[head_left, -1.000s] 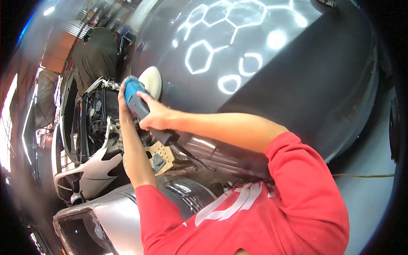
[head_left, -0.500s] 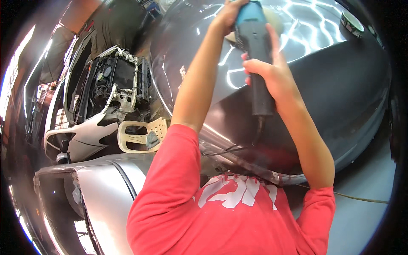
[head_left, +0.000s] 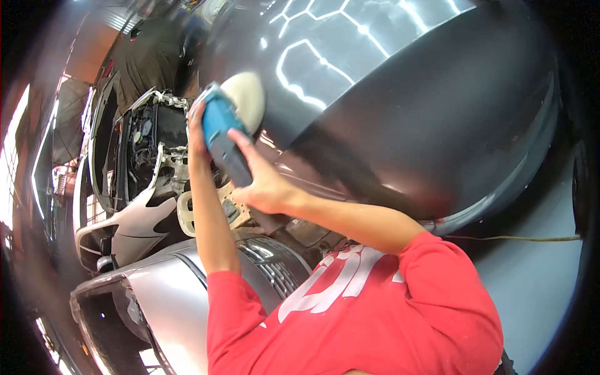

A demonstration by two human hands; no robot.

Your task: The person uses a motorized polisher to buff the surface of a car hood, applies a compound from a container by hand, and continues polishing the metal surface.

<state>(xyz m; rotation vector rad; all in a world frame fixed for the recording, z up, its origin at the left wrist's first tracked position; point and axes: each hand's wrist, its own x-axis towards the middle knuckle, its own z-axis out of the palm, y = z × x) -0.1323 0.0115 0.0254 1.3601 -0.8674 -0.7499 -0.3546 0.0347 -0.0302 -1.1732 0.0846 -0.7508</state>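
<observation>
A blue and black power polisher (head_left: 220, 122) is held in both hands, tilted over the left edge of a glossy dark grey car panel (head_left: 406, 119). Its round cream pad (head_left: 249, 103) faces the panel; whether the pad touches the paint I cannot tell. My left hand (head_left: 196, 132) is closed around the side of the polisher's head. Around the dark rear body of the tool wraps my right hand (head_left: 265, 185), its index finger stretched along the casing. Bright light lines reflect in the panel's upper part.
To the left stands a white car (head_left: 128, 215) with its front stripped and engine bay exposed. A beige plastic chair (head_left: 186, 212) is beside it, behind my left forearm. Nearer is a silver car (head_left: 172, 297). A yellowish cord (head_left: 512, 238) runs across the blue-grey floor (head_left: 540, 281).
Both hands have swung the polisher left and nearer, from the panel's middle to its left edge, and turned it. The round tape-like roll at the upper right has left the view.
</observation>
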